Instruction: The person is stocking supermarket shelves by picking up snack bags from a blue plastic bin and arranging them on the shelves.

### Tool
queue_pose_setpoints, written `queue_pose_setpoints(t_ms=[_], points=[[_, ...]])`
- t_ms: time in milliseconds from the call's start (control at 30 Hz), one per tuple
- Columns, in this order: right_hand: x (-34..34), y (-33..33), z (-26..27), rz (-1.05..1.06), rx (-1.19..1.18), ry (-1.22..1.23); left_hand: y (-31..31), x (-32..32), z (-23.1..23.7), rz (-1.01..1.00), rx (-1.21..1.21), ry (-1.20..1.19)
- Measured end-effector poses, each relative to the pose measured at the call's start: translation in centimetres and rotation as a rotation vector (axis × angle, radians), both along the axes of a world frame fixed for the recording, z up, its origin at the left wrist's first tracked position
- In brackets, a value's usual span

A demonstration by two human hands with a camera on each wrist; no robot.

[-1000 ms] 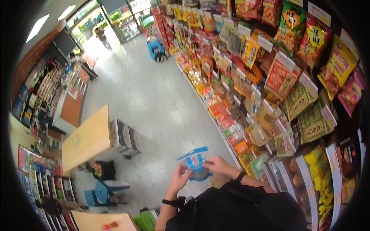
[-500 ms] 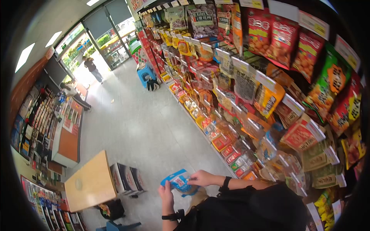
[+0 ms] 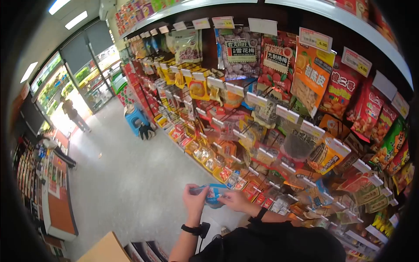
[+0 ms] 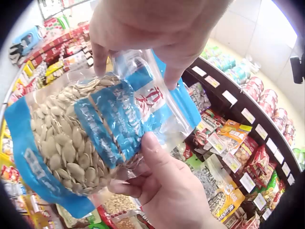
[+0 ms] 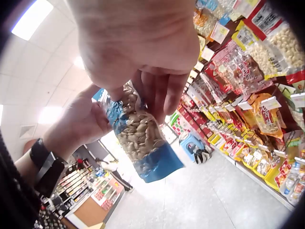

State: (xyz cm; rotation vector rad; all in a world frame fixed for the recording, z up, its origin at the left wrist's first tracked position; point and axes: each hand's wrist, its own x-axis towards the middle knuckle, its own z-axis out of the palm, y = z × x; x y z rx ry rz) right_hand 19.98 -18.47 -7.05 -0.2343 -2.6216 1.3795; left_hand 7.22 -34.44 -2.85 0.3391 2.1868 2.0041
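A clear and blue bag of seeds is held between both hands, low in the head view. The left hand grips it on the left side, and the right hand pinches it on the right. In the left wrist view, pale flat seeds fill one end of the bag; the left hand holds its other end, and the right thumb presses near the red lettering. The right wrist view shows the bag hanging tilted below the right hand, the left hand beside it.
Shelves of hanging snack bags, such as an orange bag, run along the right. A blue stool stands by the shelf's far end. On the left are a counter, a wooden table and a person near the doorway.
The head view has turned toward the shelves, which now fill more of it, and the table has slid down out of much of the frame. Both hands still hold the bag, its angle changed.
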Motion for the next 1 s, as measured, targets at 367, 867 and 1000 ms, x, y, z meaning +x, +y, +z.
queue_pose_setpoints(t_ms=[367,867,1000], points=[[-9.3,16.3,8.7,-0.567,0.149,0.542,24.4,-13.6,6.8,-0.385,0.32,0.052],[-17.0,28.0,12.3,-0.766,0.114,0.415,40.2,-22.5,9.9,-0.602,0.545,-0.009],[-19.2,28.6,11.9,-0.843,0.143,0.447,42.3,-24.5,9.6,-0.582,0.573,-0.008]])
